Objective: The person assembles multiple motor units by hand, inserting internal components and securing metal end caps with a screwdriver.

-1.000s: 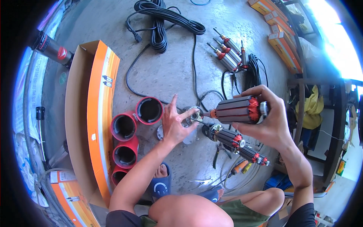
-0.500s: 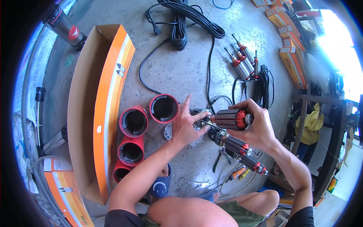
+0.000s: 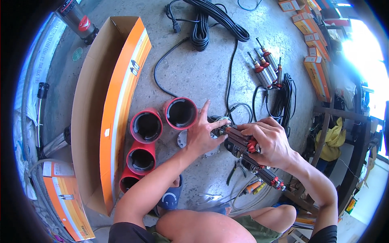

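Observation:
My right hand (image 3: pixel 268 141) is closed around a motor armature (image 3: pixel 238 138), a grey ribbed cylinder with red windings, tilted, its copper end toward my left hand. My left hand (image 3: pixel 202 131) grips a round metal end piece (image 3: pixel 219 120) between thumb and fingers, with one finger pointing away. The armature's tip meets this piece; how far it sits inside is hidden. Just below, another armature (image 3: pixel 269 177) lies among dark motor parts, partly covered by my right hand. Left of my left hand stand several red tubes (image 3: pixel 181 99) with black linings, open ends up.
A long open orange carton (image 3: pixel 117 117) stands on the left. Coiled black cables (image 3: pixel 200 34) lie at the far side, with more armatures (image 3: pixel 265 75) on the right. Pliers (image 3: pixel 231 173) and an orange-handled tool (image 3: pixel 252 187) lie near my knees. Orange boxes (image 3: pixel 317 77) line the far right.
My right hand has turned over the armature and now covers more of its wound end. The armature has tipped nearer me at that end. My left hand stays at the end piece.

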Available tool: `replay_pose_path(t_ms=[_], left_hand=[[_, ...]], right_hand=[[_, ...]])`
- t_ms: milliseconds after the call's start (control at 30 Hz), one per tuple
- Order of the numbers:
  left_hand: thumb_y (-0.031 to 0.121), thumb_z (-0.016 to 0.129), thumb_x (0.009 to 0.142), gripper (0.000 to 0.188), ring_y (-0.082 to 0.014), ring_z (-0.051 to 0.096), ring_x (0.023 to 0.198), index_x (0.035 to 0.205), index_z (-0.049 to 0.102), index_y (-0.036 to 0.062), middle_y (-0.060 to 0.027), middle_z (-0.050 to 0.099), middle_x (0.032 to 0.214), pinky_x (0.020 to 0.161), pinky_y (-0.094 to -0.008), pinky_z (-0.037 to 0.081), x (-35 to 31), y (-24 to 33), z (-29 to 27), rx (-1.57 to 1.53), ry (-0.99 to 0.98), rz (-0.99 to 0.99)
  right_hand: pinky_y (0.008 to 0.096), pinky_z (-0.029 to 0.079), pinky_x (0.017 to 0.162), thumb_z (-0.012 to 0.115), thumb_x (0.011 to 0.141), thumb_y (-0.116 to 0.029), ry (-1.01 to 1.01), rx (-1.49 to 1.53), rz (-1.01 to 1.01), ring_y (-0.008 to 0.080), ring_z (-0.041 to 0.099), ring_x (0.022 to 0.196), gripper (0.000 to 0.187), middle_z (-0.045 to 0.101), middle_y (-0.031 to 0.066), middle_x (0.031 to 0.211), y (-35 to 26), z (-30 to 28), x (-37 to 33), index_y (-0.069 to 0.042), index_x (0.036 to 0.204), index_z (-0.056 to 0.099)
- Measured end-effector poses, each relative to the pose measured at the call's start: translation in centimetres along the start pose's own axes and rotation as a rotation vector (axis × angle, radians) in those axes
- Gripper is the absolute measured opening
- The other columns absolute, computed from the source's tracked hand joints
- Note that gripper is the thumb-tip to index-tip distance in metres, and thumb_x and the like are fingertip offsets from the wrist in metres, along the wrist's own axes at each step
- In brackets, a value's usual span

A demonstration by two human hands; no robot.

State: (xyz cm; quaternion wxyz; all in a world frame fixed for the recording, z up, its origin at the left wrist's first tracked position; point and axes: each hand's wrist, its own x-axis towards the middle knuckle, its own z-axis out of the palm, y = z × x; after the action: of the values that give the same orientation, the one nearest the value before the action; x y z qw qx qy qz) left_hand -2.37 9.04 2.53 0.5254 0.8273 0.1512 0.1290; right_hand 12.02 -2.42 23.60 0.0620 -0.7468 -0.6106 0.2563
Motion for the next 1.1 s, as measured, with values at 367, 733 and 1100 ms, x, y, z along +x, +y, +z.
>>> replay_pose_path(t_ms=[367, 733, 1100], left_hand=[[0.032, 0.088, 0.072, 0.051, -0.0466, 0.047, 0.135, 0.122, 0.080, 0.0394, -0.0285, 0.037, 0.162, 0.116, -0.0527, 0.040, -0.1, 0.3, -0.2, 0.039, 0.000, 0.014], [0.035, 0.089, 0.071, 0.052, -0.0438, 0.050, 0.129, 0.122, 0.081, 0.0393, -0.0284, 0.032, 0.166, 0.112, -0.0497, 0.043, 0.0, 0.6, -0.5, 0.100, 0.012, 0.053], [0.029, 0.090, 0.069, 0.063, -0.0428, 0.051, 0.134, 0.131, 0.076, 0.0238, -0.0242, 0.047, 0.153, 0.114, -0.0510, 0.042, -0.2, -0.2, 1.0, -0.023, 0.065, 0.029]], right_hand=[[0.0391, 0.049, 0.088, 0.084, 0.070, -0.013, 0.015, -0.189, -0.197, 0.0265, 0.072, 0.091, 0.057, 0.072, 0.0077, 0.101, 0.7, 0.4, 0.1, -0.006, 0.121, 0.059], [0.0416, 0.050, 0.093, 0.087, 0.064, -0.015, -0.021, -0.244, -0.230, 0.0269, 0.071, 0.107, 0.063, 0.072, 0.0098, 0.118, 1.9, 2.0, 0.8, -0.006, 0.118, 0.056], [0.0500, 0.045, 0.105, 0.095, 0.069, -0.048, 0.148, 0.084, 0.103, 0.0411, 0.059, 0.125, 0.097, 0.063, 0.0214, 0.132, -1.5, -0.4, 3.1, 0.001, 0.141, 0.053]])
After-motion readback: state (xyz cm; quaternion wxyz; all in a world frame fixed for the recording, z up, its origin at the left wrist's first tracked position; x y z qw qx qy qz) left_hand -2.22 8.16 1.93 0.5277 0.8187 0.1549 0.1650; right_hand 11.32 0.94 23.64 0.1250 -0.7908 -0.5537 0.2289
